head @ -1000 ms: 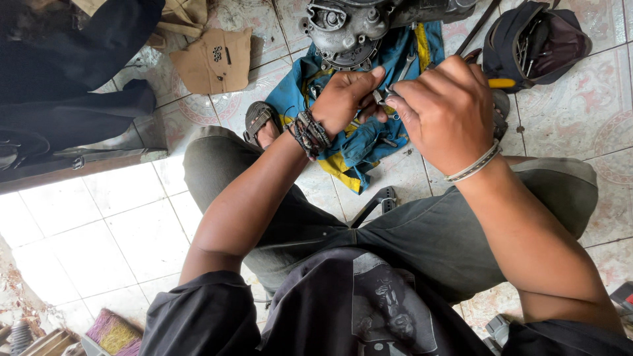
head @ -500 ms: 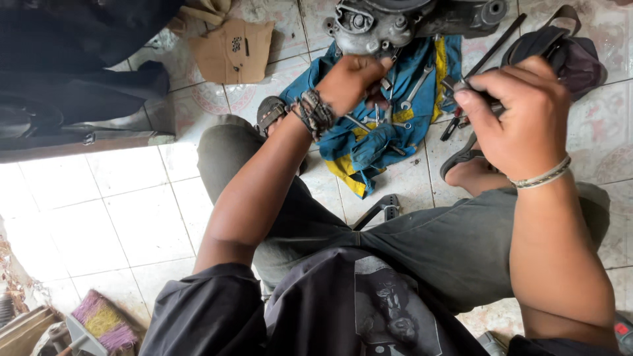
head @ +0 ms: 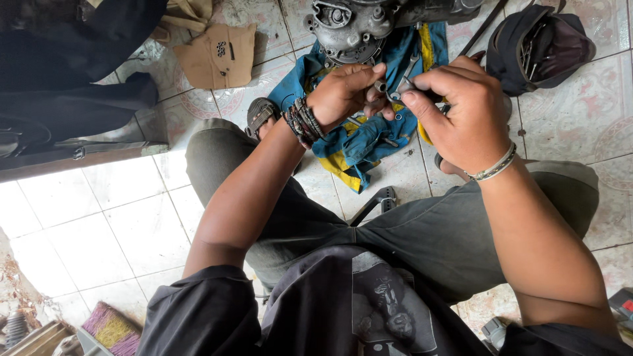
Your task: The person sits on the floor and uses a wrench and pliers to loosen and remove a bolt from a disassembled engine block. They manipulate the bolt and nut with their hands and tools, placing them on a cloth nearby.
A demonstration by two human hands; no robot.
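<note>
Hands meet above blue cloth (head: pixel 369 142): left hand (head: pixel 343 95) pinches small socket (head: pixel 380 86); right hand (head: pixel 461 112) grips metal tool (head: pixel 410 84)

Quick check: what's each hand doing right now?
Left hand: closed on a small metal part.
Right hand: closed, pinching a metal tool.

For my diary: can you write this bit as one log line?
left hand: pinching small metal part | right hand: gripping small tool against it | below: blue cloth, engine casing

Black printed t-shirt (head: pixel 369 310), grey trousers (head: pixel 422 231), beaded bracelets (head: pixel 302 122), woven wristband (head: pixel 493 169)
</note>
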